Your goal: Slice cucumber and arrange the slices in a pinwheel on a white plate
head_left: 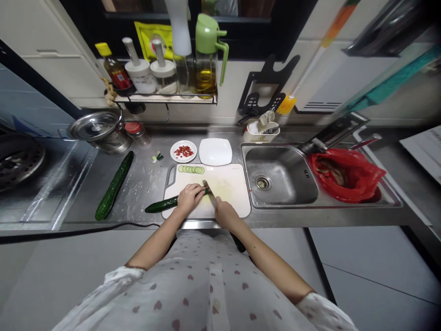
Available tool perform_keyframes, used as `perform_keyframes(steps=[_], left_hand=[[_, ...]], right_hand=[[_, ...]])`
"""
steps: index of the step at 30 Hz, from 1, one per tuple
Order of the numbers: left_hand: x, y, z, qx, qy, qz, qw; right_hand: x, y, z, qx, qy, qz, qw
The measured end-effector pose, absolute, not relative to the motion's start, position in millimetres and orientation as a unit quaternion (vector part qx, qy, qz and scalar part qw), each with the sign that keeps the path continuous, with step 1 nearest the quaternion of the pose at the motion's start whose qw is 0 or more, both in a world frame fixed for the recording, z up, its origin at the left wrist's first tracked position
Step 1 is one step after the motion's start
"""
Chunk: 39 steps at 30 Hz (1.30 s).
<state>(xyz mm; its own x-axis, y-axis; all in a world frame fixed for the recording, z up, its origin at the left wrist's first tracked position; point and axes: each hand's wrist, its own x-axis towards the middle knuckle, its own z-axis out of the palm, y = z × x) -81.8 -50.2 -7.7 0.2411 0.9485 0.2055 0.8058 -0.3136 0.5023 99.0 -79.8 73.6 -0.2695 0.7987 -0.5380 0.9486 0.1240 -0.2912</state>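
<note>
My left hand [189,199] is closed over a dark green cucumber [161,205], pressing it on the white cutting board [239,197]. The cucumber's uncut end sticks out past the board's left edge. My right hand [225,214] grips a kitchen knife [211,196], its blade at the cucumber's right end, close to my left fingertips; the handle is mostly hidden in my fist. A row of thin cucumber slices [191,169] lies overlapping near the board's top edge. Above the board are a small plate of chopped red pieces [183,151] and a white square plate [215,151].
A second cucumber [115,186] lies on the steel counter at left, near cucumber scraps [157,157], a red-lidded jar [137,133] and a steel pot [103,131]. To the right are a sink [285,179] and a red plastic bag [346,177]. A shelf [165,98] holds seasonings.
</note>
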Motion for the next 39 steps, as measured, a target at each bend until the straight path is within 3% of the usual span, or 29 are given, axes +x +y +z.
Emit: perform_keyframes(steps=[39], left_hand=[[-80,-51,-1,0.77,0.57,0.242,0.157]], right_hand=[[73,-58,66,0.599,0.731,-0.305,0.117]])
